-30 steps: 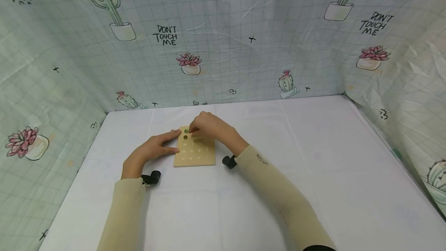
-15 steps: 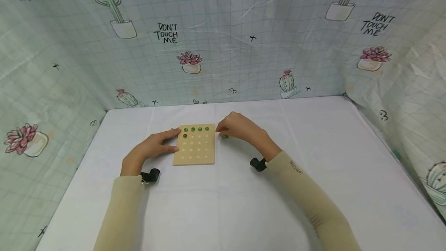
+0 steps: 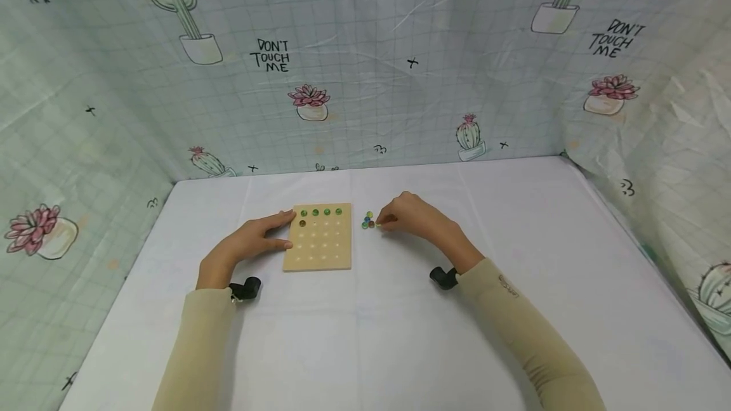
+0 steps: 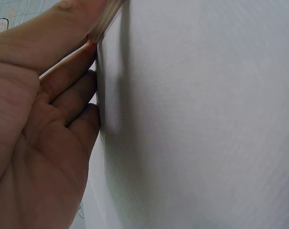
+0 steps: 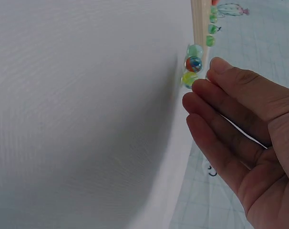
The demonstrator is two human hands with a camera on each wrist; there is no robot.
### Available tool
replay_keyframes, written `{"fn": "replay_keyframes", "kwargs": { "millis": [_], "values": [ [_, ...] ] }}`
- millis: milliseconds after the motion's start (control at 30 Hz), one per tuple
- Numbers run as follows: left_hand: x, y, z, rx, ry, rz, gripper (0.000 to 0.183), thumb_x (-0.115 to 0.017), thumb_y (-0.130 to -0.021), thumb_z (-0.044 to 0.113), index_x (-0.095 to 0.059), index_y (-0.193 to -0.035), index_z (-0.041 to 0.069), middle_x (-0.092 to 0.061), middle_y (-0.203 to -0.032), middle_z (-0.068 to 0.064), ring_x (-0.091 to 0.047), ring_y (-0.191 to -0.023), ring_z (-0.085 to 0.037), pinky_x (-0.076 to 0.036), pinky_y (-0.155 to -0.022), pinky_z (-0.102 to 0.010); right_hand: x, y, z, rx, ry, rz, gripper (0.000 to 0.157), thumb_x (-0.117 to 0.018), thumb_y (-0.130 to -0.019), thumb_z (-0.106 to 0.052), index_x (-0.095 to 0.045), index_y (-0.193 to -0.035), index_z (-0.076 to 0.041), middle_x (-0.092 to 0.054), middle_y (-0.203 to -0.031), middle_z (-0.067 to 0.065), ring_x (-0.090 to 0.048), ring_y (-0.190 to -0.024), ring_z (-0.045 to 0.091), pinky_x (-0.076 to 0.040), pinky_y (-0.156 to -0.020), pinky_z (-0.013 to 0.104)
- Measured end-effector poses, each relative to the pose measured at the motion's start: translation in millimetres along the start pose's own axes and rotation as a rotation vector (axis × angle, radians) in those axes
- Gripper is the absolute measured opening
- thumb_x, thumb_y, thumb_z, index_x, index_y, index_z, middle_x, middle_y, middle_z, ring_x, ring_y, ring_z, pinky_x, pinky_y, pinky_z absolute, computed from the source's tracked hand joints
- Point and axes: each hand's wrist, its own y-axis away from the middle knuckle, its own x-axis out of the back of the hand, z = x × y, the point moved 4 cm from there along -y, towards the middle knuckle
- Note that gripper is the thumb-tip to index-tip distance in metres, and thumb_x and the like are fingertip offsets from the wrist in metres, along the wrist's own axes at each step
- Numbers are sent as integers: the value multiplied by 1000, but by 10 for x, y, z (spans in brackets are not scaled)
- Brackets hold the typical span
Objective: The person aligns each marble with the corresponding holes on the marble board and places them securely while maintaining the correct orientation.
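Note:
My left hand [image 3: 249,244] rests at the left edge of a light wooden board [image 3: 320,260] with rows of dimples, thumb and fingers spread along that edge. A row of green marbles [image 3: 327,212] sits along the board's far side, with a dark brown marble [image 3: 302,223] below the leftmost one. To the right of the board, several loose marbles [image 3: 367,219] lie clustered on the table. My right hand [image 3: 412,213] is at their right side, fingertips beside a yellow marble [image 5: 189,79]. The thumb hides the index finger in the right wrist view, so any grip there cannot be made out.
A white cloth [image 3: 354,347] covers the table. Behind and at both sides hangs a cactus-print sheet [image 3: 365,113]. Black wrist cameras [image 3: 443,278] sit on both wrists, near the tabletop.
My right hand has moved from over the board to the right side of the loose marbles, uncovering the green row and the cluster. My left hand has stayed at the board's edge.

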Motion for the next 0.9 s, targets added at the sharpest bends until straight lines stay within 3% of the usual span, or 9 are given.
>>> {"fn": "replay_keyframes", "kwargs": {
  "millis": [333,900],
  "values": [
    [-5,8,-42,1,3,1,87,-75,-90,44,-31,-161,20,-22,-167,-12,-16,-154,-38,-17,-123,-60,-49,-133,26,0,21,-27,21,-79,-91,-17,-80,-110,-8,-78,-104,1,-72,-92,10,-58,-82,24],
    [4,-2,-22,-10,6,1,85,-75,-91,41,-31,-161,21,-22,-167,-11,-17,-155,-37,-18,-123,-60,-62,-317,-35,127,198,-48,15,-82,-88,-24,-82,-101,-14,-78,-92,-9,-67,-78,3,-56,-76,22]
  ]
}}
